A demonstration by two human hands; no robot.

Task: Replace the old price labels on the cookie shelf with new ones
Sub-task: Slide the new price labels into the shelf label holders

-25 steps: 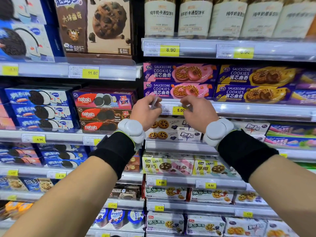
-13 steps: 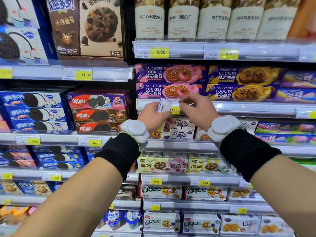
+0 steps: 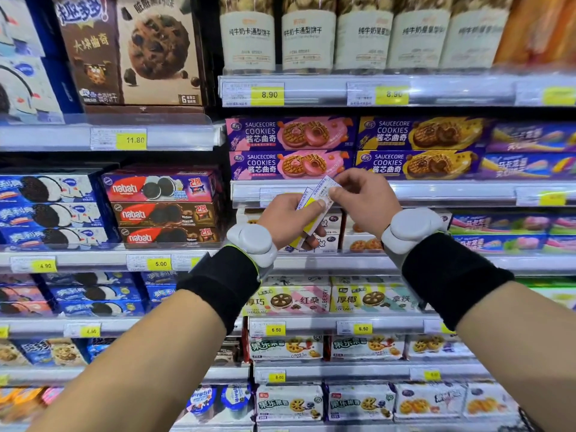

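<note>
Since a second ago my hands had drawn back from the shelf rail [image 3: 405, 192] at frame centre. My left hand [image 3: 285, 221] gripped a small stack of price labels [image 3: 307, 224]; my right hand [image 3: 366, 198] pinched the top label [image 3: 324, 190], just below the purple cookie boxes [image 3: 290, 165].

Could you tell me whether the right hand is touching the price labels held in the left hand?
Touching. The head view shows the right hand pinching the top price label above the left hand.
</note>
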